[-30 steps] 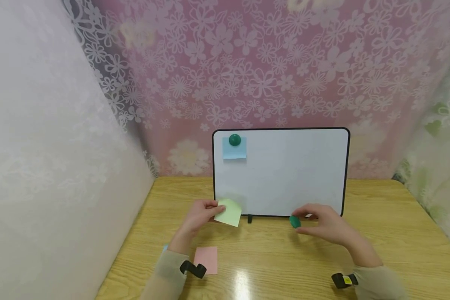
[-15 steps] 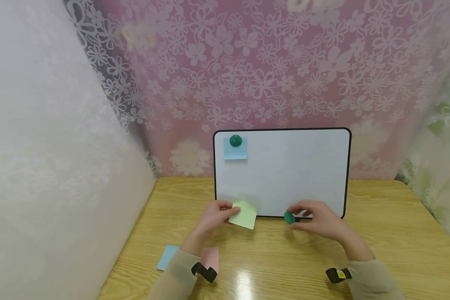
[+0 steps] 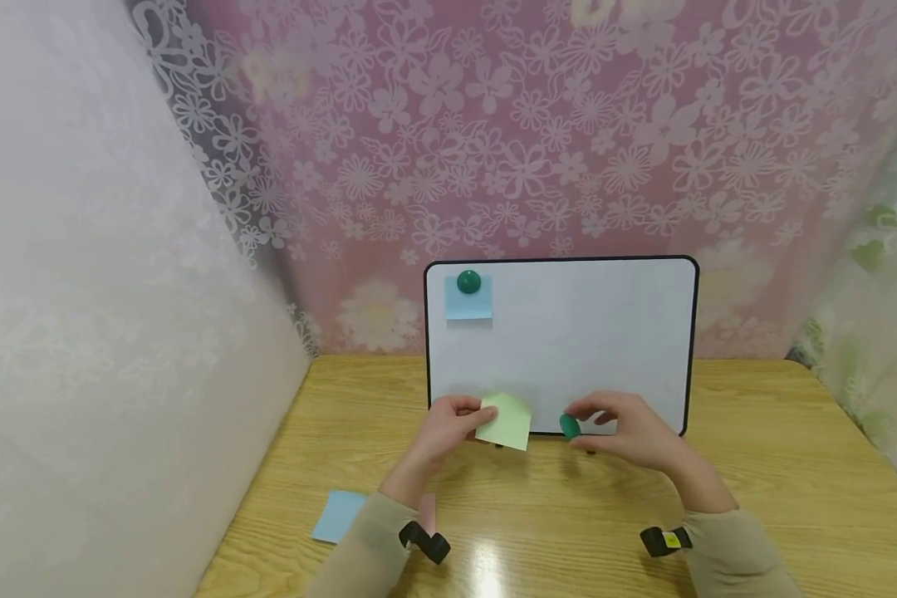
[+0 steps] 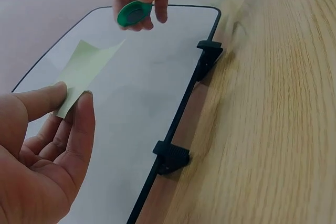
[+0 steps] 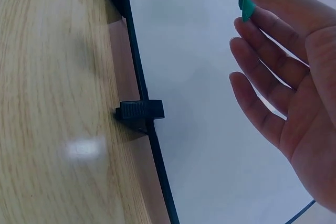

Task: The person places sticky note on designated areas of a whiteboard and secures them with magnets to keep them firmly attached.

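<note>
In the head view my left hand pinches a pale yellow-green sticky note by its left edge, in front of the whiteboard's lower edge. The left wrist view shows the note bent between thumb and fingers. To its right, my right hand holds a round green magnet at its fingertips; the magnet's dark underside faces the left wrist camera. The whiteboard stands upright behind both hands. At its upper left, another green magnet sits over a light blue sticky note.
A blue sticky note lies on the wooden table by my left forearm, and a pink one is mostly hidden behind that arm. Black clip feet support the board's lower edge. A flowered curtain hangs behind.
My left hand has moved right with the yellow-green note, and my right hand slightly left and up with the magnet, narrowing the gap. The blue note on the table has come into fuller view.
</note>
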A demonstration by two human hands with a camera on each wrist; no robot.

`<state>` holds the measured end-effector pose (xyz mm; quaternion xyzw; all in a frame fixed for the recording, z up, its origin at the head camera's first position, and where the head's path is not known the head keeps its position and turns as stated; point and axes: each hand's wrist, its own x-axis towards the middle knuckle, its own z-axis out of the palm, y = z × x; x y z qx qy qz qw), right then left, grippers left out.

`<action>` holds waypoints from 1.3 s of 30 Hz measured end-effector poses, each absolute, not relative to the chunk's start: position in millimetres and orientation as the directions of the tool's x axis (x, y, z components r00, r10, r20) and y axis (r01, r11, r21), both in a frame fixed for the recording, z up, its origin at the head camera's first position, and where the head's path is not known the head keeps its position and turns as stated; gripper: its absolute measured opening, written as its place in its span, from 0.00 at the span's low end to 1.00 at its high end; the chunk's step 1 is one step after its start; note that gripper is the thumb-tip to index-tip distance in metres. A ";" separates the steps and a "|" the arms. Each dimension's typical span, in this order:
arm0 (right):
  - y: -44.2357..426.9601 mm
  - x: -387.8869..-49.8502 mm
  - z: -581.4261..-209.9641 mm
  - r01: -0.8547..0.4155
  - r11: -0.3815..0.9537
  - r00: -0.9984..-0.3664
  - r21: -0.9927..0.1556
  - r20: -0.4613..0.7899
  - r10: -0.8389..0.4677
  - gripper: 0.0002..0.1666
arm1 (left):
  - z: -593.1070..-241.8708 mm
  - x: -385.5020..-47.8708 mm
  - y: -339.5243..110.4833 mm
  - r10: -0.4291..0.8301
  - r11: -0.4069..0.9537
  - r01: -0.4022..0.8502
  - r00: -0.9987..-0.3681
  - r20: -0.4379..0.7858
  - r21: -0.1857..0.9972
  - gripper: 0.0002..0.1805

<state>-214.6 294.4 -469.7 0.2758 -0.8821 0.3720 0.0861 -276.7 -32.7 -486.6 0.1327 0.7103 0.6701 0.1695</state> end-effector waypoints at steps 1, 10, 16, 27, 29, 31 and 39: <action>293.9 -214.8 -469.1 -0.551 0.568 -0.833 -0.611 0.361 -0.420 0.23 | -486.6 -276.6 -31.4 0.420 0.059 -0.040 -0.906 -0.061 0.997 0.17; 293.2 -215.7 -466.5 -0.538 0.583 -0.842 -0.609 0.354 -0.406 0.24 | -487.2 -275.7 -22.9 0.390 0.010 -0.047 -0.920 -0.048 0.999 0.18; 297.5 -214.0 -461.1 -0.536 0.601 -0.844 -0.592 0.379 -0.379 0.23 | -483.0 -277.3 -17.0 0.354 0.029 -0.018 -0.935 -0.027 0.999 0.18; 303.3 -214.6 -446.5 -0.568 0.623 -0.820 -0.538 0.439 -0.368 0.24 | -461.9 -277.3 0.7 0.345 0.026 0.000 -0.939 -0.009 1.000 0.17; 303.6 -214.7 -444.7 -0.575 0.629 -0.812 -0.523 0.454 -0.366 0.24 | -461.2 -278.2 4.4 0.341 0.009 -0.002 -0.940 -0.005 1.000 0.16; 304.0 -215.1 -443.0 -0.579 0.633 -0.808 -0.514 0.464 -0.363 0.24 | -461.0 -279.0 7.2 0.333 0.001 0.000 -0.943 -0.001 1.000 0.16; 302.9 -219.9 -434.9 -0.593 0.641 -0.789 -0.486 0.508 -0.345 0.25 | -460.2 -286.3 14.0 0.301 -0.037 0.012 -0.953 0.023 0.999 0.16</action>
